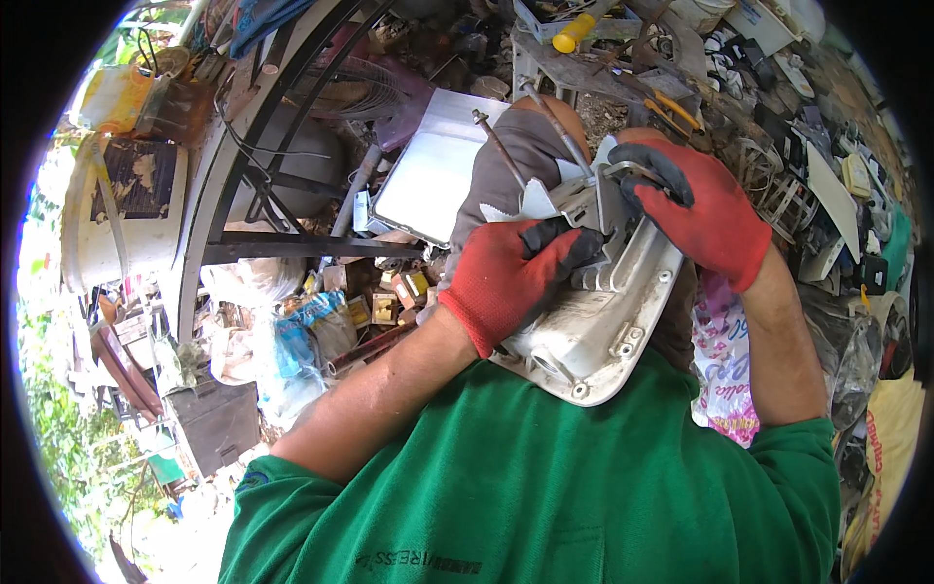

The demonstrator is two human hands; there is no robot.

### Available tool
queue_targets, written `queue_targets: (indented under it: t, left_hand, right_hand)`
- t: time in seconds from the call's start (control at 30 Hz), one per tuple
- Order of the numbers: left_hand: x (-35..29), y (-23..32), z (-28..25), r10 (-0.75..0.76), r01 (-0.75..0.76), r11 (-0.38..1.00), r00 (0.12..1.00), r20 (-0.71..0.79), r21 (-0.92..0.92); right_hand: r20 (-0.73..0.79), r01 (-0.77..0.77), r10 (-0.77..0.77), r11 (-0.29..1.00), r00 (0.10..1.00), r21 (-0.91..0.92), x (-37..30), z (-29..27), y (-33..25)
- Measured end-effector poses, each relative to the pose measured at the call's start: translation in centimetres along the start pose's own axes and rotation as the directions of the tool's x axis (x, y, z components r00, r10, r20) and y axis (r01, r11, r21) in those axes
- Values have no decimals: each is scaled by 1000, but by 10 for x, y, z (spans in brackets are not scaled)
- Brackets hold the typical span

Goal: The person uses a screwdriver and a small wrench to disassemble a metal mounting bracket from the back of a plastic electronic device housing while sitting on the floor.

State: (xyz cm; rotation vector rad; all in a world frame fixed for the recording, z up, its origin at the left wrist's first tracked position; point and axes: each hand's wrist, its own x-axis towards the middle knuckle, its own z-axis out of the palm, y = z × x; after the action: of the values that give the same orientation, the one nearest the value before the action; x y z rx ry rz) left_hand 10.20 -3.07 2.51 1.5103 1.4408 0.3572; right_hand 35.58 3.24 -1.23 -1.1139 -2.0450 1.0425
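Note:
A dirty white metal housing (584, 336) rests across my lap, with screw holes along its rim. On its far side stands a toothed metal bracket (537, 202), from which two long rusty bolts (501, 146) stick out. My left hand (520, 268), in a red glove with black fingers, is closed on the near side of the bracket, thumb and fingertips together. Gloved alike, my right hand (696, 200) curls round a bent metal bar (642, 173) at the bracket's right end. Whether that bar is a tool or a part of the bracket is unclear.
Past my left knee lies a shallow white metal panel (433, 161). A dark metal frame (292, 241) rises at the left. A bench (584, 73) with a yellow-handled tool (574, 34) and orange-handled pliers (671, 112) stands ahead. Scrap is heaped to the right; a printed plastic bag (720, 360) lies beside my thigh.

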Motion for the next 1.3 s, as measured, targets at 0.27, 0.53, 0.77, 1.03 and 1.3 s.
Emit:
queue_targets:
  t: [0.27,0.53,0.77,1.03,1.3]
  left_hand:
    - [9,-40,14,344,-334,881,939,-32,-335]
    - [1,1,16,-131,106,955,989,-73,-278]
    - [-47,-64,-35,7,-124,911,958,-287,-393]
    - [-1,-133,-36,339,-329,937,938,-74,120]
    - [18,-59,25,446,-349,776,893,66,-526]
  right_hand:
    - [-11,36,-36,999,999,-36,0,0,2]
    - [-24,-4,2,999,1000,-44,0,-6,9]
    - [-70,6,-5,1000,998,19,-7,-4,0]
    - [-341,-132,347,843,873,521,-54,21,-41]
    - [-202,-371,577,716,792,591,-165,6,-86]
